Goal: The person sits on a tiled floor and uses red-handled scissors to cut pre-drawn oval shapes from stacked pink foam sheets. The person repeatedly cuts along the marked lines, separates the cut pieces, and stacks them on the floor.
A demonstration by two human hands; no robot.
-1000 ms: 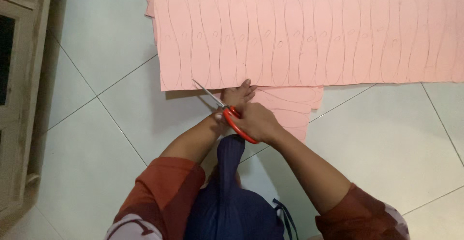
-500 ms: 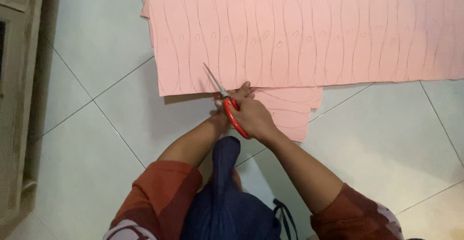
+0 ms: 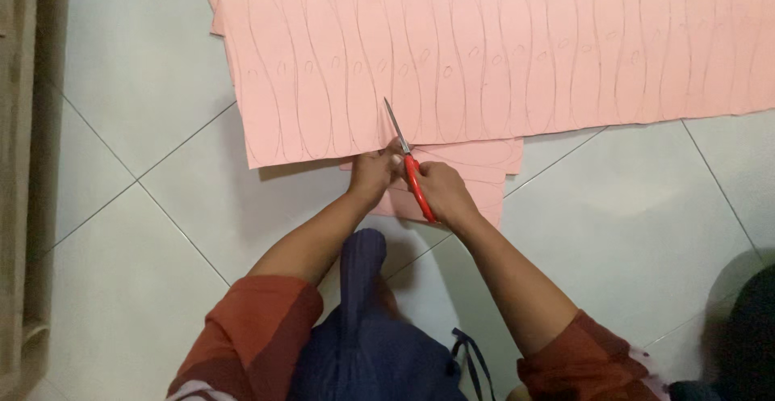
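A: What is the right hand [image 3: 442, 195] doing?

B: It is gripping the red-handled scissors [image 3: 408, 163], fingers closed through the handles. The blades are pointing up and away from the person, narrowly parted or nearly closed, and biting into the near edge of the long pink sheet [image 3: 500, 62].

A: And the left hand [image 3: 373, 171]?

B: It is sitting just left of the scissors, fingers curled and pinching the pink sheet's near edge beside the cut. Exactly how much paper it is holding I cannot tell.

A: Where is the pink sheet lying?

B: It is lying flat on the white tiled floor [image 3: 145, 247], stretching far to both sides of the scissors, and is covered in pencilled wavy outlines. More pink pieces [image 3: 484, 163] are lying under it, showing just right of the scissors and beneath the hands.

A: Anything else around?

B: A wooden piece of furniture [image 3: 20, 167] is standing well left of the sheet.
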